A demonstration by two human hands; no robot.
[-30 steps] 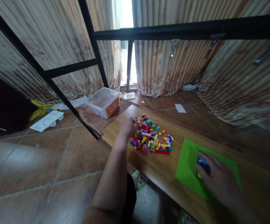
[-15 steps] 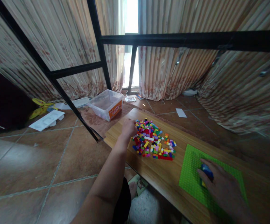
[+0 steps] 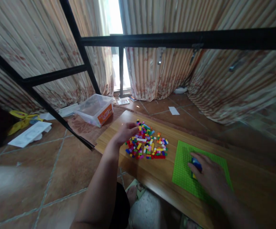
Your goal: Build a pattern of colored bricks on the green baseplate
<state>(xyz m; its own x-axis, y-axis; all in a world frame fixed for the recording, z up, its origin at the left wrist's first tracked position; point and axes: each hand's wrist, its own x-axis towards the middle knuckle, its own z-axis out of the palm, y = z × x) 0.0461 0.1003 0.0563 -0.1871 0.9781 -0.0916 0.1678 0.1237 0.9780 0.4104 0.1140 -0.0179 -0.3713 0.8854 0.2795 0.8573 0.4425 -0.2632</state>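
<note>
A pile of small coloured bricks [image 3: 147, 143] lies on a low wooden table [image 3: 152, 171]. My left hand [image 3: 124, 132] reaches into the pile's left edge, fingers curled over the bricks; what they hold is hidden. To the right lies a green baseplate [image 3: 183, 168]. My right hand [image 3: 210, 176] rests on it, fingers spread and pressing a blue and yellow brick piece [image 3: 196, 165] that shows at the fingertips.
A clear plastic box [image 3: 95, 109] with an orange label stands on the tiled floor beyond the table. A black metal frame [image 3: 152, 39] crosses overhead and slants down at left. Curtains hang behind. Papers [image 3: 29, 135] and a yellow object [image 3: 21, 119] lie at far left.
The view has swung, shifting everything left. My left hand has moved slightly further over the brick pile. My right hand stays on the blue piece on the baseplate.
</note>
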